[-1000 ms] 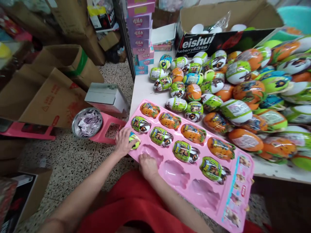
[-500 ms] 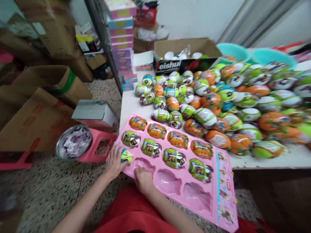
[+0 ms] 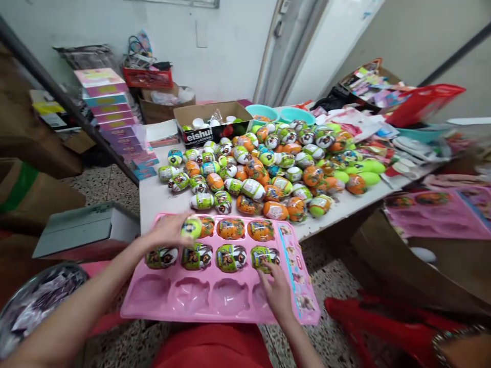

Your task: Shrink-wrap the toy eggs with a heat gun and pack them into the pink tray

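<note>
A pink plastic tray point(image 3: 192, 314) with egg-shaped hollows lies at the table's front edge, above my red-clothed lap. Its far row holds orange-wrapped eggs point(image 3: 230, 229). In the middle row are green-wrapped eggs point(image 3: 231, 257) with a black-and-white animal print. The near row's hollows are bare. My left hand point(image 3: 168, 231) is closed on a yellow-green and blue surprise egg point(image 3: 191, 227), held above the tray's far-left part. My right hand point(image 3: 276, 290) reaches over the right end, fingers apart, its tips at the rightmost green-wrapped egg point(image 3: 264, 257).
Behind the tray, wrapped eggs point(image 3: 253, 189) are heaped on a white table point(image 3: 150, 200). A black-printed carton point(image 3: 215, 130) and turquoise basins point(image 3: 297, 116) stand behind them. At left are stacked boxes point(image 3: 115, 115) and a metal bowl of packets point(image 3: 46, 301). A red stool point(image 3: 379, 327) stands lower right.
The view has swung right. My left hand has lifted the yellow-green and blue egg from the tray's near-left corner. My right hand has shifted from the near row's left side to the right end.
</note>
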`<state>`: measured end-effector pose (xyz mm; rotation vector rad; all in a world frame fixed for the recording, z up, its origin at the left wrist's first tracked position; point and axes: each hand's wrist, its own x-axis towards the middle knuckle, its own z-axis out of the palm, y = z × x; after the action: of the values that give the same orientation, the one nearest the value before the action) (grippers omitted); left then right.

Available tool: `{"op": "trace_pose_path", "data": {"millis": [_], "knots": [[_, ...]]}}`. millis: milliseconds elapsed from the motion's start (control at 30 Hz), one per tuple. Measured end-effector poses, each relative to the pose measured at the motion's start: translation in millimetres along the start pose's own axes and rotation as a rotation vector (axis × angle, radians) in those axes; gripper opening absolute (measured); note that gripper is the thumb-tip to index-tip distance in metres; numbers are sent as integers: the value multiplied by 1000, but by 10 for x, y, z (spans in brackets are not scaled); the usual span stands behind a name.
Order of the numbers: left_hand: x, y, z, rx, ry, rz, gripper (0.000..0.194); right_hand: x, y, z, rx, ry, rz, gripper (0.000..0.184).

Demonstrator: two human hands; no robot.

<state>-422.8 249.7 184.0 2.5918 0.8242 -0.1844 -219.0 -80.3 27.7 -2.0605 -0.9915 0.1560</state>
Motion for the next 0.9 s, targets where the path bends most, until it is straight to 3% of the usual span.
{"op": "trace_pose_path", "data": {"millis": [100,167,200,267,333,400,467,567,633,700,733,833,900], "knots": [[920,300,-269,63,163,20,90,266,452,-323,-92,147,163,49],[1285,569,-200,83,230,53,92,431,748,-483,-176,221,328,68],[1366,743,-70,84,230,92,90,504,889,-540,-209,229,451,77],[1343,1175,369,73,158,218,76,620,1141,-600,-221,172,720,88],[1172,1681,965,45,35,372,59,691,1326,-592,-161,52,889,85],[1008,2151,1558,25,-28,447,58,716,1436,-544,-81,-57,906,77],[944,2471,1998,18,-20,442,54,708,1494,-492,-33,-92,854,73],[963,2591,2244,-21,37,464,32,689,1558,-456,-6,-65,773,73],[934,2497,2180,-69,92,481,15,699,1607,-459,-8,-53,763,72],[855,2342,1983,-130,182,433,4,720,1651,-472,-20,-73,780,71],[823,2253,1836,-161,245,376,7,728,1666,-481,-26,-86,782,70],[947,1951,1192,-234,477,134,17,725,1666,-512,-28,-121,756,67],[1295,1743,666,-243,599,12,17,717,1631,-534,-26,-111,735,66]]}}
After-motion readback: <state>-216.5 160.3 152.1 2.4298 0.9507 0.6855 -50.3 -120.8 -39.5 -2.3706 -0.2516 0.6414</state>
